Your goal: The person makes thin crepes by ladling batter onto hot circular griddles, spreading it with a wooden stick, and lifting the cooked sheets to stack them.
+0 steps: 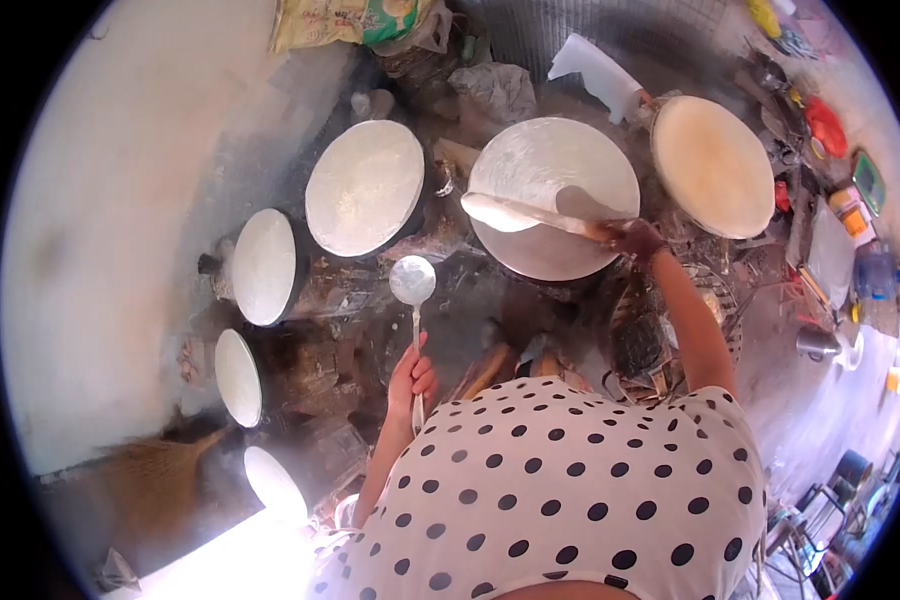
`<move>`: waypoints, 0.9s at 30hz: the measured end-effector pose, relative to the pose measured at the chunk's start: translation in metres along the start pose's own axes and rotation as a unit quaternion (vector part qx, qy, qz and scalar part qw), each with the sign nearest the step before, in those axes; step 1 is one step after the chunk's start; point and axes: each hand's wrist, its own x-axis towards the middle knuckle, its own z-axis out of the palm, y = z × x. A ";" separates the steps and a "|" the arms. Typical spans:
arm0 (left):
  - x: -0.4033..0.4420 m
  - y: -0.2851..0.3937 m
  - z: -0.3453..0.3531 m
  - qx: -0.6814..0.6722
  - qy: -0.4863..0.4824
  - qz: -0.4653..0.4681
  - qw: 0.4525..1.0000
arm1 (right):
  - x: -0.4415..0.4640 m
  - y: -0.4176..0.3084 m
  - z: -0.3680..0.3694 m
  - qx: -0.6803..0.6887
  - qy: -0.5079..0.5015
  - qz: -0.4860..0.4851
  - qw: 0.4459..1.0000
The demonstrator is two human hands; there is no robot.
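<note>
My left hand [412, 380] is wrapped round the handle of a metal ladle [413, 281], its round bowl pointing away from me. My right hand [635, 240] grips a long, flat wooden spreader [530, 213], which lies across a round griddle [560, 150]. The griddle's surface is partly coated with pale batter, and the rest looks bare and grey. To its left is a griddle with a whitish round sheet [365, 188]. On the right, another griddle carries a browner sheet [713, 167].
Smaller griddles with pale sheets [264, 267] curve down the left side beside a wall. A broom [155, 490] lies at lower left. A printed sack [340, 22] is at the top. Bottles [875, 272], a metal cup [816, 343] and a red bag [825, 127] are at right.
</note>
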 end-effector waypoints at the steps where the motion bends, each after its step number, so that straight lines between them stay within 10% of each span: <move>1: -0.003 -0.004 -0.003 -0.007 0.004 0.000 1.000 | -0.006 0.005 -0.005 0.072 0.001 -0.023 0.997; 5: -0.008 -0.024 -0.027 -0.026 0.012 -0.015 0.999 | 0.027 -0.045 -0.019 -0.108 0.021 0.176 0.978; 11: -0.040 -0.038 -0.033 -0.048 0.043 0.009 0.998 | -0.006 -0.009 -0.050 -0.037 -0.126 -0.041 0.990; 15: -0.039 -0.040 -0.045 -0.011 0.098 -0.003 0.995 | 0.014 -0.023 -0.019 -0.037 0.079 0.031 0.996; 17: -0.033 -0.037 -0.063 -0.019 0.088 -0.018 0.996 | 0.011 -0.033 -0.011 -0.079 0.014 0.148 0.986; 19: -0.028 -0.035 -0.075 -0.034 0.065 -0.037 0.997 | -0.033 -0.058 -0.027 -0.163 -0.076 -0.008 0.984; 23: -0.020 -0.027 -0.144 0.262 0.132 0.036 0.955 | -0.127 -0.027 -0.006 0.113 0.071 -0.022 0.991; 25: -0.006 -0.022 -0.204 0.786 0.264 0.192 0.525 | -0.141 -0.075 0.037 0.315 0.123 0.146 0.930; 26: -0.005 -0.011 -0.225 0.784 0.259 0.193 0.530 | -0.124 -0.048 0.099 -0.079 0.122 0.086 0.986; 27: -0.005 0.004 -0.247 0.815 0.260 0.121 0.503 | -0.107 -0.024 0.159 -0.471 0.173 0.061 0.863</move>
